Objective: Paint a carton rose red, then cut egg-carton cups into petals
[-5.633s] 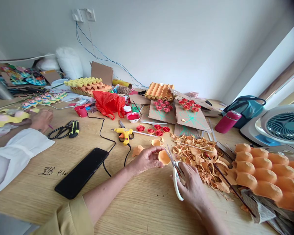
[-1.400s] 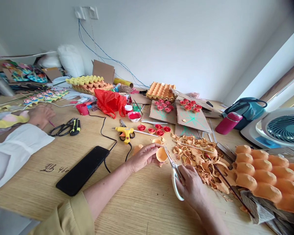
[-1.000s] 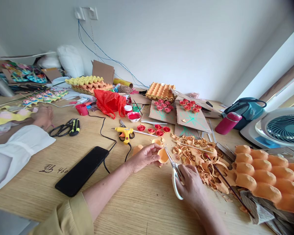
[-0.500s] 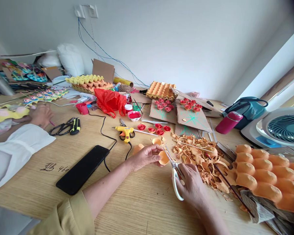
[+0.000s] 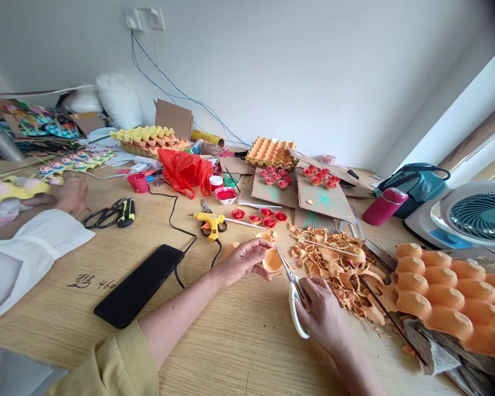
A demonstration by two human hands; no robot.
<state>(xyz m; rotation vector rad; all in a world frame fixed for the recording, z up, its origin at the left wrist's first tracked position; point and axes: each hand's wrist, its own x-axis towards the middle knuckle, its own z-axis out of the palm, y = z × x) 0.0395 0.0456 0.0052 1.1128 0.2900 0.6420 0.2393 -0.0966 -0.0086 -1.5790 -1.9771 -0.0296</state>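
Observation:
My left hand (image 5: 244,260) pinches an orange egg-carton cup (image 5: 273,260) by its left side, its hollow facing me. In my right hand (image 5: 322,308) is a pair of white-handled scissors (image 5: 297,313), fingers wrapped round the handles. Their blades lie close together along the cup's right rim; whether they touch it I cannot tell. Behind my left hand, partly hidden, are another orange cup (image 5: 264,236) and a further orange piece (image 5: 230,250). A heap of orange carton scraps (image 5: 334,264) lies right of the scissors.
A yellow glue gun (image 5: 209,224), red paper-pulp roses (image 5: 268,221) and a black phone (image 5: 138,286) lie around. An orange egg tray (image 5: 445,286), magenta bottle (image 5: 385,207) and fan (image 5: 474,214) stand right. A co-worker's hand (image 5: 72,193) rests at left near a utility knife (image 5: 126,213).
My left hand has turned the cup slightly and moved it a little left. The scissors' blades have come closer together; my right hand has barely moved.

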